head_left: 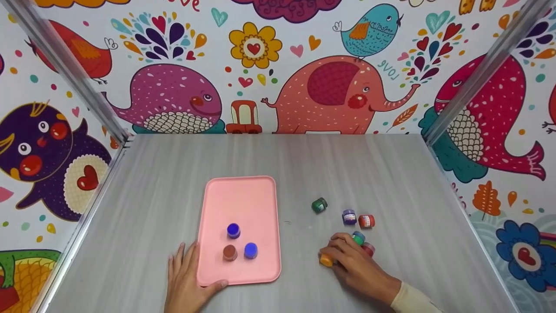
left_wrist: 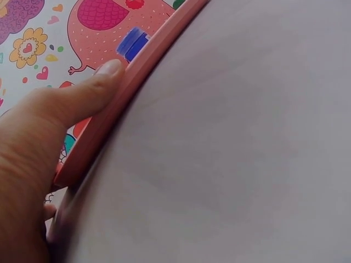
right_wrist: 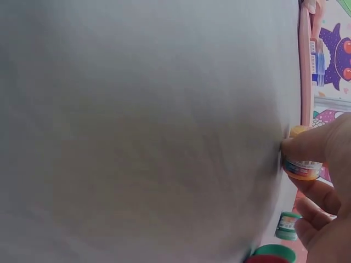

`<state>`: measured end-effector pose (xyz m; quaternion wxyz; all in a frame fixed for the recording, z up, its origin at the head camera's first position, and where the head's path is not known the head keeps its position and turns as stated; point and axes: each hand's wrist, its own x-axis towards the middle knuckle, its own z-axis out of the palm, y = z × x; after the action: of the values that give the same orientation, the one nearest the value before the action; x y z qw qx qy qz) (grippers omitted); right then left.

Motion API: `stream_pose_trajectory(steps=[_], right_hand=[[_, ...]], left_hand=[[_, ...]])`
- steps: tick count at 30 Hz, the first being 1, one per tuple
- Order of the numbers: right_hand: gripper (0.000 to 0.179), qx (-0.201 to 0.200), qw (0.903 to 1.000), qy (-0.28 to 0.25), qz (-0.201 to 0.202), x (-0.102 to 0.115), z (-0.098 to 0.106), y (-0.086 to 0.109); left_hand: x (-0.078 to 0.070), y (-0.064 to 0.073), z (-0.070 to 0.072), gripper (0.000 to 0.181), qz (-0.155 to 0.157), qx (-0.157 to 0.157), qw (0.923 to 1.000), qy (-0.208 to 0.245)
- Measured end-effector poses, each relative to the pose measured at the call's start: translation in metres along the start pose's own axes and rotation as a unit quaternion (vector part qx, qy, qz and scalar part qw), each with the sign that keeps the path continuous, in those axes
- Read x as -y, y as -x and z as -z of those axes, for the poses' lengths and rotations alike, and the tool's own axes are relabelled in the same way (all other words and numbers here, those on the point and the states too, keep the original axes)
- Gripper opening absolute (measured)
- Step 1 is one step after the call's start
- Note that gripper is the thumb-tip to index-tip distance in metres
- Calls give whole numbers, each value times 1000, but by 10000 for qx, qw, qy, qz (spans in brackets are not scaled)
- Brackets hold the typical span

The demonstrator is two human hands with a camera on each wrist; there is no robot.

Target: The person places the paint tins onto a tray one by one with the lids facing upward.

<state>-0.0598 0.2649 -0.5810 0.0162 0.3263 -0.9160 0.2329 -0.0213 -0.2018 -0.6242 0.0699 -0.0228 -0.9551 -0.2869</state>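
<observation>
My right hand [head_left: 362,269] pinches a small paint jar with an orange lid [head_left: 326,260] between thumb and fingers, low over the table. In the right wrist view the jar [right_wrist: 303,170] shows its printed label. Just beyond those fingers are a green jar [head_left: 358,238] and a dark red jar [head_left: 368,249], partly covered by the hand. At the pink tray's [head_left: 241,195] near left corner rests my left hand [head_left: 187,280], its fingers straight along the side and the thumb over the front rim. Inside the tray stand a dark blue jar [head_left: 233,231], a brown jar [head_left: 230,253] and a lighter blue jar [head_left: 250,250].
Farther back on the right lie a dark green jar [head_left: 319,204], a purple jar [head_left: 349,217] and a red jar [head_left: 366,221]. The grey table [head_left: 347,165] ends at patterned walls at the back and both sides, with metal posts [head_left: 471,74] at the corners.
</observation>
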Motion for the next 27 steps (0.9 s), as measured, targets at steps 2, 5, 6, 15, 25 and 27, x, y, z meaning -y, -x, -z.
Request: stream_pose_trajectory(steps=[2, 5, 6, 15, 25, 27], right_hand=[[41, 17, 10000, -2, -91, 1, 0, -5], [41, 13, 9996, -49, -263, 0, -1, -13], [41, -6, 9995, -74, -302, 0, -2, -15], [36, -205, 9940, -869, -628, 0, -17, -34], [34, -489, 9864, -1426, -658, 9, -28, -54], [34, -508, 9844, -1581, -585, 12, -30, -59]], left_hand=[[-1, -1, 1, 132, 81, 118, 9999, -44], [-2, -3, 3, 135, 233, 313, 9992, -80], [-3, -3, 3, 135, 275, 366, 9989, -87], [-4, -2, 4, 135, 322, 378, 9987, -63], [-2, -1, 3, 134, 277, 300, 9992, 34], [-3, 0, 3, 134, 271, 290, 9992, 28]])
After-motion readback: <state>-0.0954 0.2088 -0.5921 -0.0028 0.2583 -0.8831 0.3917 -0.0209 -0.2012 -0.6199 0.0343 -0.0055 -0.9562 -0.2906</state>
